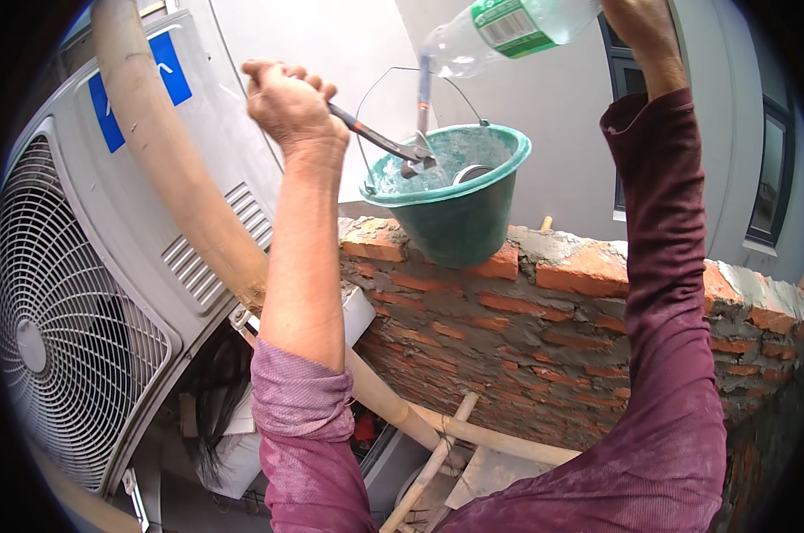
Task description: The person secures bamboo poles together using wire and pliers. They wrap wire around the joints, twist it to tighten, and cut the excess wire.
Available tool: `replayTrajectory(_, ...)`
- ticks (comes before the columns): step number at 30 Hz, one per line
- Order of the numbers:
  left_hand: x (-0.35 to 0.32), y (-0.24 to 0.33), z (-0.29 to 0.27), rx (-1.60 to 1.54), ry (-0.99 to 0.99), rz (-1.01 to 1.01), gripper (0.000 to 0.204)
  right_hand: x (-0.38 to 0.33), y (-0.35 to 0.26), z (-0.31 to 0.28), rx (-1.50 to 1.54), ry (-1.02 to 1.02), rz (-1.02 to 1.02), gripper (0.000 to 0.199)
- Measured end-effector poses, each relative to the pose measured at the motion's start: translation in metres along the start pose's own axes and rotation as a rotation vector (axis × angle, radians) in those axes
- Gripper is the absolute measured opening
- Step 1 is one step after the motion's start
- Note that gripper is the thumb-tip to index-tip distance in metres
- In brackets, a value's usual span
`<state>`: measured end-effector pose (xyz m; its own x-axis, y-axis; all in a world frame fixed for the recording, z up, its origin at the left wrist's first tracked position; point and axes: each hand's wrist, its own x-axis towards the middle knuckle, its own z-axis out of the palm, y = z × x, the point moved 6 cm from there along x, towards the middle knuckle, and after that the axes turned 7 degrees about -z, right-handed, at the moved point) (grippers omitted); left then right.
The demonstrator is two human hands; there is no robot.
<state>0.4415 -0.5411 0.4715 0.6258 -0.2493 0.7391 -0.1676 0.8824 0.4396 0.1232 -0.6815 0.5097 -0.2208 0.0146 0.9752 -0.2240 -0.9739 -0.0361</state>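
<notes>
My left hand (294, 105) is closed around one dark handle of an opened pair of pincers (418, 162). Their other handle points upward, and the jaws are over the mouth of a green bucket (460, 222). Up at the right, my right hand (637, 27), partly cut off by the frame edge, grips the base end of a clear plastic bottle (513, 31) with a green label. The bottle tilts with its neck to the left, above the pincers, and water appears to run down over them. A round, light-rimmed item (473, 173) shows inside the bucket.
The bucket stands on top of a rough brick wall (509, 329) with uneven mortar. At left are an air conditioner's outdoor unit (91, 293) and a thick bamboo pole (175, 169). More poles (437, 457) cross below. A pale building wall (544, 133) with windows rises behind.
</notes>
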Motion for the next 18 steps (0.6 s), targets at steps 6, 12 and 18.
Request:
replayTrajectory(6, 0.010, 0.041, -0.004, -0.070, 0.023, 0.007, 0.021, -0.020, 0.022, 0.002, 0.111, -0.002, 0.087, 0.017)
replayTrajectory(12, 0.000, 0.059, 0.029, 0.202, -0.213, 0.204, 0.029, -0.087, 0.059, 0.115, -0.059, -0.572, 0.071, 0.037)
replayTrajectory(18, 0.007, 0.044, 0.054, 0.277, -0.222, 0.167, 0.045, -0.123, 0.011, 0.118, -0.175, -0.622, -0.151, 0.034)
